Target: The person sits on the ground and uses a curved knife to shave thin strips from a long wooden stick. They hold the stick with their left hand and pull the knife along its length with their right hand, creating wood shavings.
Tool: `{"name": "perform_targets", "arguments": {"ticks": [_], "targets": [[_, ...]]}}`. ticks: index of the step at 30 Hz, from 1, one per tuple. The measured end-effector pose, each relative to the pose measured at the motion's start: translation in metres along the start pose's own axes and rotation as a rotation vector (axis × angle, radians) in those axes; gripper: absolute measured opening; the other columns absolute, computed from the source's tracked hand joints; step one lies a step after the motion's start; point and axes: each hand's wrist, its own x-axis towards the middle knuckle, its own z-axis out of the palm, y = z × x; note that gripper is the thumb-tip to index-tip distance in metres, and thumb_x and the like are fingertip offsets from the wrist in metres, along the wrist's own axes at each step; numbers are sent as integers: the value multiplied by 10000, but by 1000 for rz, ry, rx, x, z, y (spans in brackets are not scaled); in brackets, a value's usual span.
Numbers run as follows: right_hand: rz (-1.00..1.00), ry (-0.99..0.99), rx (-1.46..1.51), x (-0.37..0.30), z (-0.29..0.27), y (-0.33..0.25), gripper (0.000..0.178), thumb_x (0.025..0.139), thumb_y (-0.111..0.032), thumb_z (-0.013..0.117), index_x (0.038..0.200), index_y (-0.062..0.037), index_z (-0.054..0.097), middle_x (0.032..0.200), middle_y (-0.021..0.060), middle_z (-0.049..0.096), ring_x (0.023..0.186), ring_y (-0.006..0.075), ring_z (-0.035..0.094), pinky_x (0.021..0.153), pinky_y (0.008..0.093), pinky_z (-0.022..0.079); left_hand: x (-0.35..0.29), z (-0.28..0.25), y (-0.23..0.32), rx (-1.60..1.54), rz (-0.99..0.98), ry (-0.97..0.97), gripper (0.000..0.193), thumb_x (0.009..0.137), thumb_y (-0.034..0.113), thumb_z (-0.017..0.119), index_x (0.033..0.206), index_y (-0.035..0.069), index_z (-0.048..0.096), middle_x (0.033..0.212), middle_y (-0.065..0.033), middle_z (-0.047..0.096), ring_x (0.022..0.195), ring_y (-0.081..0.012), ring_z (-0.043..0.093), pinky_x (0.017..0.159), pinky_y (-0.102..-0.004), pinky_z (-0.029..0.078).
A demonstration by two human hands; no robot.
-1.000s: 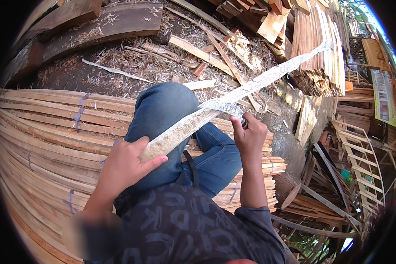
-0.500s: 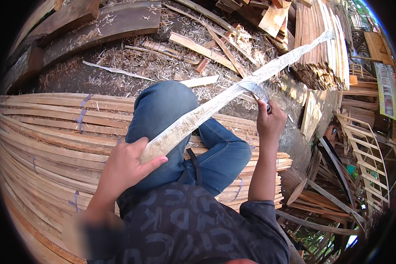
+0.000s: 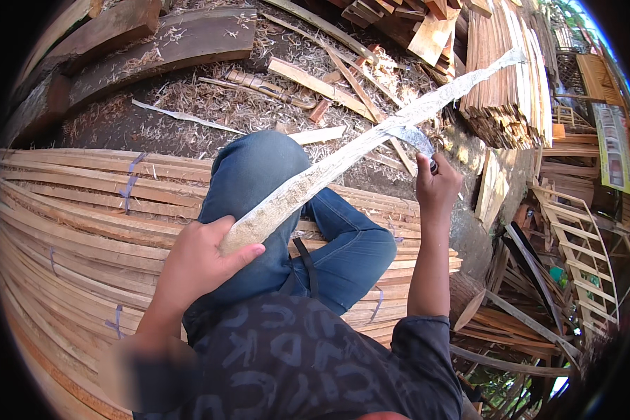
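Observation:
A long pale strip of wood [image 3: 329,165] with a rough, flaky surface lies slantwise across my raised left knee. Its near end is gripped by my left hand [image 3: 204,257], thumb along the near edge and fingers mostly hidden. From there the strip runs up to the far right, narrowing at its tip. My right hand [image 3: 438,187] is closed round the dark handle of a curved knife [image 3: 414,140] with a broad grey blade. The blade's tip end meets or overlaps the strip's right-hand edge; whether it is cutting in, I cannot tell.
Bundled wooden slats [image 3: 84,231], tied with purple string, lie beneath and left of my legs. Shavings and loose offcuts [image 3: 322,87] litter the ground ahead. A tall stack of thin boards [image 3: 504,91] stands at far right, a ladder-like wooden frame [image 3: 581,252] at right.
My right hand and the knife have shifted slightly to the right, and more of the blade shows beside the strip. My left hand keeps its grip, barely moved.

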Motion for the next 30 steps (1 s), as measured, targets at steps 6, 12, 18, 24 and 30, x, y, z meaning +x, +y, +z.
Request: {"name": "perform_targets", "arguments": {"ticks": [6, 12, 18, 24, 30], "targets": [[-228, -102, 99, -40, -5, -57, 514, 837, -523, 686, 682, -41, 594, 509, 104, 525, 453, 306, 544, 459, 384, 417, 2, 0, -2, -3, 52, 8, 468, 797, 448, 744, 790, -4, 621, 617, -212, 578, 584, -387, 606, 544, -401, 464], [274, 92, 104, 20, -10, 10, 554, 915, -496, 593, 670, 1, 608, 497, 142, 513, 471, 327, 525, 482, 404, 370, 2, -4, 2, -19, 3, -40, 467, 791, 445, 750, 783, -5, 623, 611, -206, 576, 569, -372, 605, 544, -397, 464], [-35, -42, 196, -31, 6, -40, 517, 869, -503, 652, 663, -32, 600, 493, 132, 508, 479, 311, 551, 500, 382, 412, 2, -3, -2, -42, 7, -10, 477, 789, 453, 748, 760, -3, 610, 597, -208, 558, 573, -381, 600, 538, -398, 461], [207, 138, 202, -10, 19, 13, 568, 933, -480, 574, 636, 4, 571, 468, 112, 452, 425, 221, 424, 460, 378, 310, 1, -1, 1, 87, 48, 41, 519, 777, 492, 748, 716, 6, 578, 565, -201, 550, 562, -396, 597, 520, -408, 468], [185, -111, 539, -102, 44, -66, 520, 940, -425, 589, 691, 30, 556, 481, 72, 386, 451, 158, 377, 458, 334, 320, -1, 3, -4, 126, 67, 106, 516, 760, 490, 765, 700, 17, 570, 569, -202, 552, 566, -387, 606, 520, -424, 472]]}}
